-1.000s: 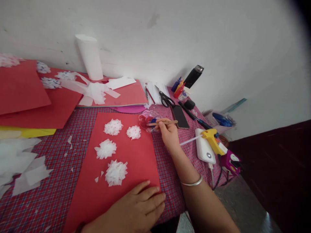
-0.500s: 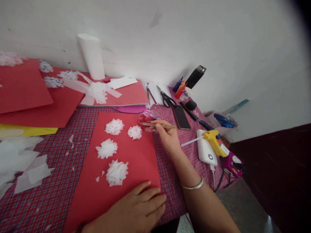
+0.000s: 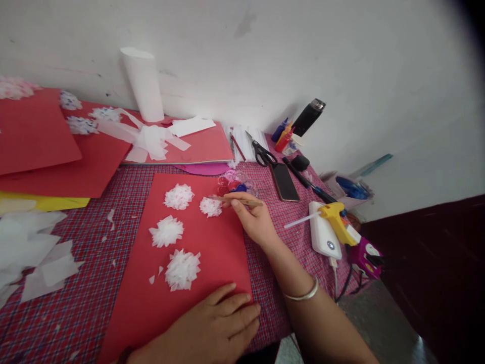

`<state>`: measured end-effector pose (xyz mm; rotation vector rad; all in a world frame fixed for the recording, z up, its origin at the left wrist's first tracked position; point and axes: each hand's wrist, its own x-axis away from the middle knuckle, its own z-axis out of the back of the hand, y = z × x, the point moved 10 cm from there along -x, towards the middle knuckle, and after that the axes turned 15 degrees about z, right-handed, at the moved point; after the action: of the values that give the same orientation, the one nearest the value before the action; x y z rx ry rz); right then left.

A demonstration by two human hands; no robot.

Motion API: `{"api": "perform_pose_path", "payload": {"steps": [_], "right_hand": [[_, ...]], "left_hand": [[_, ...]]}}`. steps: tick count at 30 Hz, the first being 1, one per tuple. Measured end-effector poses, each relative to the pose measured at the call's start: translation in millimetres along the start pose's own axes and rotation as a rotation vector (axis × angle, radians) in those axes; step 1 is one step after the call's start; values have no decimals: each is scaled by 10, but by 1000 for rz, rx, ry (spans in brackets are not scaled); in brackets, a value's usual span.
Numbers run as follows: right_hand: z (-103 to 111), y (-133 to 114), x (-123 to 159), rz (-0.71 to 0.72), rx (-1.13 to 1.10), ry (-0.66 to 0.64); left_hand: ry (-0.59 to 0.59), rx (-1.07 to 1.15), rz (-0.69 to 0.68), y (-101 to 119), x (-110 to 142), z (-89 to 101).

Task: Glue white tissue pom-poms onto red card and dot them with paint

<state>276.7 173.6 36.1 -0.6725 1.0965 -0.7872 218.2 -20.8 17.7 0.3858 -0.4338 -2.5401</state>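
My right hand (image 3: 255,220) pinches a paintbrush (image 3: 250,202) with a light wooden handle. Its thin tip is at the smallest white paper flower (image 3: 210,207), which shows pink-red specks. Just behind the hand lies a clear paint palette (image 3: 232,181) with red and blue paint, partly hidden by my fingers. My left hand (image 3: 215,323) rests flat, fingers stretched out, on the lower right of a red sheet (image 3: 215,253). Three more fluffy paper flowers lie on that sheet: one at the top (image 3: 179,196), one mid-left (image 3: 167,231) and a larger one (image 3: 182,270) nearest me.
White paper pieces (image 3: 38,253) lie at left on the checked cloth. Behind are red sheets (image 3: 38,131), a paper roll (image 3: 144,86) and paper strips (image 3: 151,141). To the right are scissors (image 3: 261,151), a phone (image 3: 286,182), a power bank (image 3: 322,232) and a yellow glue gun (image 3: 335,220).
My right hand has moved the paintbrush left and slightly toward me, from the palette to the smallest paper flower. My left hand has stayed flat on the red sheet.
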Motion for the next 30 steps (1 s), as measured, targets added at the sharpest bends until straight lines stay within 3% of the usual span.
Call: {"api": "perform_pose_path", "payload": {"steps": [5, 12, 19, 25, 30], "right_hand": [[-57, 25, 11, -41, -47, -52], [461, 103, -6, -62, 107, 272], [394, 256, -12, -88, 132, 165], [491, 249, 11, -96, 236, 218], [357, 259, -18, -64, 103, 149]], "left_hand": [[-75, 28, 22, -2, 20, -54], [-63, 55, 35, -1, 2, 13], [-139, 60, 63, 7, -19, 14], [-118, 60, 42, 18, 8, 25], [-121, 66, 62, 10, 3, 12]]}}
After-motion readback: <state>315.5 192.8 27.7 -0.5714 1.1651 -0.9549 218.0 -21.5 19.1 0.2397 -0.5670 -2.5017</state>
